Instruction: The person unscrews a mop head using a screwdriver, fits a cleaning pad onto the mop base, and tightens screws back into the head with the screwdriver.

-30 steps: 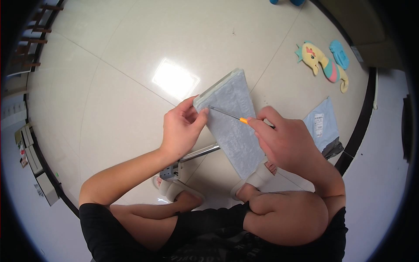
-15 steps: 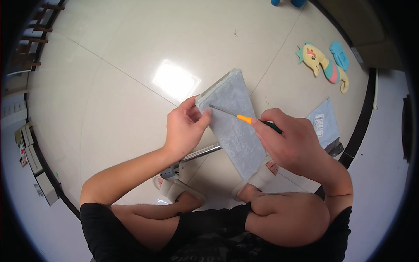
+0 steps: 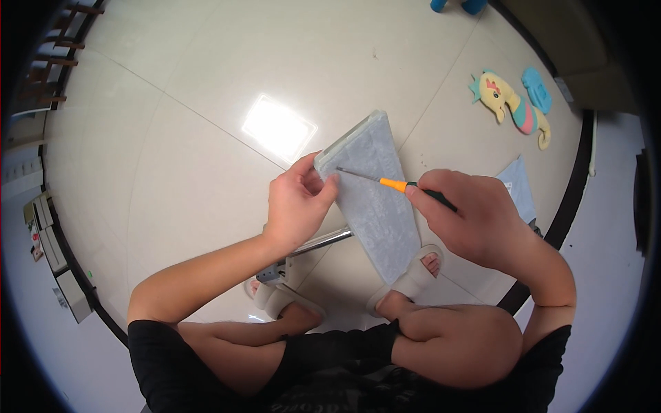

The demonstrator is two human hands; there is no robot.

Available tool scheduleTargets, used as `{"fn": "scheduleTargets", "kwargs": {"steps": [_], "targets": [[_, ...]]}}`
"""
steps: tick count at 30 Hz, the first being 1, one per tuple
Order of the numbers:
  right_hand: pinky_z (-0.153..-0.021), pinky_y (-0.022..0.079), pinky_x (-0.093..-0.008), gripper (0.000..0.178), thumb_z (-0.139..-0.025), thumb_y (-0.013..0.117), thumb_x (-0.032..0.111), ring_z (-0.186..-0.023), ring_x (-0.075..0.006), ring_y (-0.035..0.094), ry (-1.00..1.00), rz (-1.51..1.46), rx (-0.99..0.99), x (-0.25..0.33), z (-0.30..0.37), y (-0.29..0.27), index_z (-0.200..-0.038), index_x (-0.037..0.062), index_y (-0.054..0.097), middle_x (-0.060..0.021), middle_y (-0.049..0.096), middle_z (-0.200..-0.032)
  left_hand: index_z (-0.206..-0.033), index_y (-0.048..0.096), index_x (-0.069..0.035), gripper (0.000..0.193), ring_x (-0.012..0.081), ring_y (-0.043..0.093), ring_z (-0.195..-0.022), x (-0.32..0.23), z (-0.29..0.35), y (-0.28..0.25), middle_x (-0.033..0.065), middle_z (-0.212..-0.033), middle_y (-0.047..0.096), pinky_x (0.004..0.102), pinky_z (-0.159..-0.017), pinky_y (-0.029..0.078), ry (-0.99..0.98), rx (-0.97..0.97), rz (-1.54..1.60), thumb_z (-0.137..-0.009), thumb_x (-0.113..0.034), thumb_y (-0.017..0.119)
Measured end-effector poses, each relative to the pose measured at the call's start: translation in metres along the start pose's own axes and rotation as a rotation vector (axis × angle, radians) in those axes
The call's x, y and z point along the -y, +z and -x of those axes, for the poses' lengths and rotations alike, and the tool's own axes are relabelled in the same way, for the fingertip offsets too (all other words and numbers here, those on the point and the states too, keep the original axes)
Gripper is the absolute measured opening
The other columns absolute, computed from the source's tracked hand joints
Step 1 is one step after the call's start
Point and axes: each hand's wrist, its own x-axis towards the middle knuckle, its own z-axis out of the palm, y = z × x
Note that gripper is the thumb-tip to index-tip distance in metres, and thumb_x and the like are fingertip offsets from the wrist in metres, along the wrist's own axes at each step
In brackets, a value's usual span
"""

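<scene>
My left hand is closed on the left corner of a flat panel faced with fuzzy grey-blue cloth, which looks like a mop head. The thumb lies on the cloth, and the other fingers go behind the edge. In my right hand is a screwdriver with a yellow and dark green handle. Its thin metal shaft points left, and the tip is at the cloth close to my left thumb. Whether the tip presses in cannot be made out. A shiny metal tube runs from behind the panel to a grey bracket.
Pale floor tiles surround my sandalled feet. To the right lie a seahorse plush toy, a blue plastic item and a light blue package, partly hidden by my right hand. Drawers stand along the left wall.
Both hands, the panel and the screwdriver sit slightly further right. My right forearm has swung outward and now covers more of the package. The grips are the same.
</scene>
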Motion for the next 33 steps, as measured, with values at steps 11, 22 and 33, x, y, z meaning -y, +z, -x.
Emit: {"fn": "scheduleTargets", "kwargs": {"steps": [11, 22, 33], "targets": [[-0.065, 0.052, -0.0309, 0.023, -0.081, 0.069, 0.002, -0.075, -0.0252, 0.063, -0.086, -0.376, -0.051, -0.007, -0.019, 0.006, -0.104, 0.0054, 0.067, -0.0085, 0.057, -0.093, -0.13, 0.059, 0.008, 0.035, 0.0121, 0.069, -0.097, -0.003, 0.004, -0.01, 0.0105, -0.104, 0.075, 0.0272, -0.087, 0.056, -0.071, 0.085, -0.035, -0.099, -0.007, 0.067], [-0.053, 0.046, -0.0297, 0.028, -0.088, 0.066, 0.006, -0.065, -0.0197, 0.057, -0.749, 0.695, -0.212, -0.002, -0.008, 0.0, -0.115, 0.0064, 0.069, -0.0033, 0.051, -0.079, -0.129, 0.062, 0.007, 0.04, 0.0079, 0.057, -0.07, 0.006, 0.003, -0.009, 0.0042, -0.077, 0.064, 0.0255, -0.067, 0.05, -0.028, 0.038, 0.004, -0.093, -0.009, 0.071], [-0.057, 0.049, -0.0327, 0.009, -0.095, 0.062, 0.006, -0.064, -0.0222, 0.062, -0.32, -0.244, -0.159, -0.007, -0.022, 0.022, -0.102, 0.0025, 0.066, -0.0073, 0.061, -0.081, -0.128, 0.063, 0.005, 0.041, 0.007, 0.055, -0.061, 0.018, 0.003, -0.009, 0.0026, -0.067, 0.061, 0.026, -0.06, 0.049, 0.006, -0.032, 0.003, -0.092, -0.011, 0.072]]}}
